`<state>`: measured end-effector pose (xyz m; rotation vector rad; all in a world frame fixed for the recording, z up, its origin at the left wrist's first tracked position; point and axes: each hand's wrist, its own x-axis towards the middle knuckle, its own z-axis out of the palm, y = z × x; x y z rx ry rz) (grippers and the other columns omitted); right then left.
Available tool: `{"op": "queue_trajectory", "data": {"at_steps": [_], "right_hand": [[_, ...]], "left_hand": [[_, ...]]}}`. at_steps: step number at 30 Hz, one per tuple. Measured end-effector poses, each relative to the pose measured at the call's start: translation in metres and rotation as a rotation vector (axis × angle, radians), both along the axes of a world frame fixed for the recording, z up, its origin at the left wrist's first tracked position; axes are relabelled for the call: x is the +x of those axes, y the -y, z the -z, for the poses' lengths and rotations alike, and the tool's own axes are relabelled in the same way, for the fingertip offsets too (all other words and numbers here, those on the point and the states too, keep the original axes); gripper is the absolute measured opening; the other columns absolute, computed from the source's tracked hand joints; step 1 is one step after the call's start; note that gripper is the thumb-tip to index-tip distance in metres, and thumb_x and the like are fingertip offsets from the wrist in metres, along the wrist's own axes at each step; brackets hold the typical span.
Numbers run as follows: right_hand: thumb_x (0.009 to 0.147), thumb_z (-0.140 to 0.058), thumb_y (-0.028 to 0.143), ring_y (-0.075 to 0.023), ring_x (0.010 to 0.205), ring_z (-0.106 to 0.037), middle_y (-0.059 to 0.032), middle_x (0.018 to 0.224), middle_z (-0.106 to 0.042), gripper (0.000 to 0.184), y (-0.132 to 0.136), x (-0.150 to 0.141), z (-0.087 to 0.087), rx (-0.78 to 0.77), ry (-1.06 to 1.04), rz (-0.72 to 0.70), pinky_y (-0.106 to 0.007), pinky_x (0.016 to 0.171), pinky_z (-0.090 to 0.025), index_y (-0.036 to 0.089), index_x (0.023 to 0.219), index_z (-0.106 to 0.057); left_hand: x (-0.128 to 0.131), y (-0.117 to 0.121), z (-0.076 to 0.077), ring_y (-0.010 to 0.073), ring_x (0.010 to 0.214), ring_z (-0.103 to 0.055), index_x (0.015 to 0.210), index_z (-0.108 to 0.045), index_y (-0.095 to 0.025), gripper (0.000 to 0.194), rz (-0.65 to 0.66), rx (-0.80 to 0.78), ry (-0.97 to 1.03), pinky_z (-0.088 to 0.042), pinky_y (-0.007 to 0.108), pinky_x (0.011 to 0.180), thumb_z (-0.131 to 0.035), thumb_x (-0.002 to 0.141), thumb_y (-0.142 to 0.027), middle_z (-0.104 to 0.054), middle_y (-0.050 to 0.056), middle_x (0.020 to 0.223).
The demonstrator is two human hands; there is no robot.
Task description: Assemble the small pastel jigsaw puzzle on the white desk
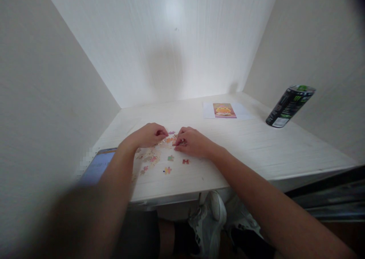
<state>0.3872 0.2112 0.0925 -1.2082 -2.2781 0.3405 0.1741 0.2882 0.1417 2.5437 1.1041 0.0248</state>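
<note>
Several jigsaw puzzle pieces (154,159) lie in a loose spread on the white desk. My left hand (151,134) is over their far left part, its thumb and fingers pinched together; what they hold, if anything, is too small to make out. Across a small gap, my right hand (191,142) has its fingers closed on a small reddish-brown puzzle piece (174,144). Orange pieces (170,140) show between the two hands, with a purple piece (171,132) just beyond. Nearer me are a green piece (170,158), a red-brown piece (186,161) and a yellow-pink piece (167,170).
A printed picture (224,110) of a yellow figure lies on white paper at the back. A black drink can (289,107) stands at the right. Beside my left forearm is a tablet-like screen (97,167). Walls enclose the desk (245,148) on three sides.
</note>
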Motion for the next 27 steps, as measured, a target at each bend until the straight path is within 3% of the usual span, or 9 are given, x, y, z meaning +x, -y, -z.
{"op": "queue_trajectory", "data": {"at_steps": [4,13,20,27], "right_hand": [[0.09,-0.057,0.026,-0.017,0.091,-0.057,-0.008,0.096,-0.065,0.019,-0.001,-0.002,-0.001,-0.022,0.012,0.021,-0.03,0.084,-0.041,0.017,0.084,-0.073],[0.086,-0.064,0.032,-0.0175,0.091,-0.057,-0.0072,0.095,-0.063,0.016,-0.001,-0.001,0.0,-0.019,-0.013,0.077,-0.03,0.083,-0.041,0.019,0.089,-0.073],[0.084,-0.066,0.043,-0.0233,0.099,-0.053,-0.0073,0.106,-0.064,0.026,0.005,-0.019,-0.001,0.155,0.096,0.049,-0.038,0.087,-0.038,0.022,0.097,-0.074],[0.097,-0.046,0.03,-0.0249,0.101,-0.052,-0.0116,0.11,-0.064,0.028,0.005,-0.029,0.001,0.201,0.254,0.049,-0.041,0.086,-0.036,0.017,0.099,-0.07]], "left_hand": [[-0.001,-0.001,-0.001,0.0167,0.069,-0.056,0.095,-0.071,-0.016,0.022,-0.01,-0.005,0.007,-0.038,0.027,0.063,-0.055,0.082,-0.025,-0.065,0.003,0.081],[0.007,0.007,-0.007,0.0139,0.069,-0.058,0.088,-0.07,-0.015,0.018,-0.08,0.015,0.058,-0.04,0.024,0.062,-0.066,0.074,-0.004,-0.064,-0.001,0.074],[0.013,0.008,-0.005,0.0125,0.064,-0.055,0.082,-0.071,-0.015,0.017,-0.091,0.084,0.043,-0.038,0.025,0.061,-0.067,0.072,-0.002,-0.063,-0.002,0.072],[0.015,0.004,0.005,0.0149,0.068,-0.058,0.087,-0.074,-0.02,0.015,-0.03,0.111,0.05,-0.039,0.027,0.063,-0.065,0.076,-0.015,-0.066,-0.001,0.075]]}}
